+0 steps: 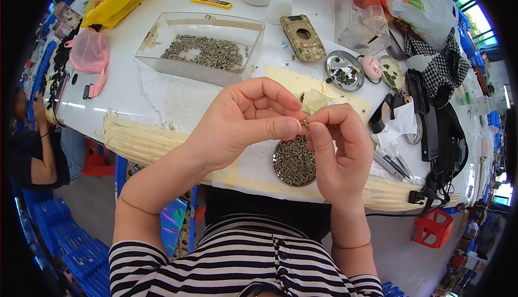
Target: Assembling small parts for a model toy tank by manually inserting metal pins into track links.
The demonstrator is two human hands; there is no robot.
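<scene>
Near the table's front edge my left hand (237, 119) and my right hand (340, 148) meet, fingertips almost touching. Both are closed in a pinch on one tiny metallic piece (304, 125), mostly covered by the fingers; its exact kind is too small to tell. Just below them stands a round dish (274, 168) heaped with small grey-brown metal pieces (294, 162), partly hidden by my right hand. A crumpled cream-coloured wad (314, 101) lies right behind the fingertips. Farther back, a clear plastic box (186, 74) holds many similar loose pieces (208, 51).
Behind my hands are a camouflage-patterned case (303, 38), a round metal tin (353, 88) with dark green bits, a white squeeze bottle (280, 9) and a yellow cutter (211, 2). Pliers (393, 167), straps and bags crowd the right. A pink mesh pouch (89, 54) lies left; another person (43, 156) sits beyond.
</scene>
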